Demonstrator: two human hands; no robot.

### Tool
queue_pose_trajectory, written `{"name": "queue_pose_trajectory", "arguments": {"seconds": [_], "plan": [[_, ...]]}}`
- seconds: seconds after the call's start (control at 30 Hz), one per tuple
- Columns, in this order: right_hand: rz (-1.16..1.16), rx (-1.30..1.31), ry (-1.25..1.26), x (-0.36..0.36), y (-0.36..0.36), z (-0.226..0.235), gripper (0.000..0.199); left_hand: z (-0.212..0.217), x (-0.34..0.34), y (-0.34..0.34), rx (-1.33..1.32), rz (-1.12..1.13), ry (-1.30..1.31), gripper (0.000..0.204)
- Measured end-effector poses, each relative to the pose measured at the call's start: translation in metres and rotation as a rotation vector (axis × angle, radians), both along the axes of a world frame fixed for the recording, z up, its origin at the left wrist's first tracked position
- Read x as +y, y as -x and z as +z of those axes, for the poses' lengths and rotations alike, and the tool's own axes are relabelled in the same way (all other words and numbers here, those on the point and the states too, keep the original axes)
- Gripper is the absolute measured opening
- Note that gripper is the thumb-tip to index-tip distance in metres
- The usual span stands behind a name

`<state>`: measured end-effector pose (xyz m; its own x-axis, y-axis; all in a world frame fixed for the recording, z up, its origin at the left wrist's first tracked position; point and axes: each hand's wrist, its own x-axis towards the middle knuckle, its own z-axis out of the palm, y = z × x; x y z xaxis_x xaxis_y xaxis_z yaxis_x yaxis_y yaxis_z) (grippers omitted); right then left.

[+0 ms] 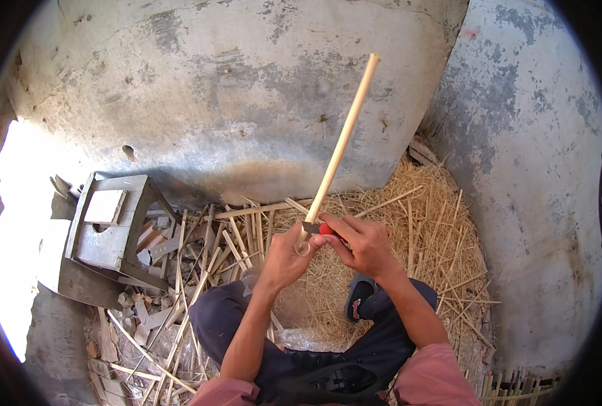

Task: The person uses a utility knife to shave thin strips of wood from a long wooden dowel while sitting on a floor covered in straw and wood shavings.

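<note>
The left hand (287, 262) clasped the pale stick (345, 139), slanting toward the far wall (233, 101); the right hand (367, 246) held a red-handled blade (312, 228) across it. Shaving looked begun, unfinished (one curl (303, 254) hung there).

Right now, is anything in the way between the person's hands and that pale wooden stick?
No obstacle shows: the left hand holds the wooden stick near its lower end, and the right hand has only its red-and-black tool at the stick.

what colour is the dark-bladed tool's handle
The handle is red near the blade; head view.
</note>
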<state>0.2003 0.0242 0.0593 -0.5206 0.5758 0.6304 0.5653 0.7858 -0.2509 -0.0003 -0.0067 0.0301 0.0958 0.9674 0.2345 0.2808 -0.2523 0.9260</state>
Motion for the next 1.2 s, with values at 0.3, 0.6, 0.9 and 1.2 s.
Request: {"name": "queue_pose_trajectory", "arguments": {"seconds": [0.3, 0.6, 0.9, 1.2], "plan": [[-0.053, -0.023, -0.043, -0.002, 0.004, -0.007, 0.044, 0.001, -0.003, -0.003, 0.07, 0.098, -0.039, 0.038], [-0.109, 0.136, -0.019, -0.008, 0.024, -0.003, 0.038, -0.028, 0.0, -0.02, -0.134, 0.178, 0.034, 0.029], [-0.019, 0.237, 0.173, 0.011, 0.003, 0.001, 0.036, 0.002, -0.002, -0.009, -0.003, 0.017, 0.129, 0.034], [0.061, 0.111, 0.162, 0.014, -0.007, -0.002, 0.032, -0.004, -0.003, -0.006, -0.118, -0.092, 0.13, 0.036]]}}
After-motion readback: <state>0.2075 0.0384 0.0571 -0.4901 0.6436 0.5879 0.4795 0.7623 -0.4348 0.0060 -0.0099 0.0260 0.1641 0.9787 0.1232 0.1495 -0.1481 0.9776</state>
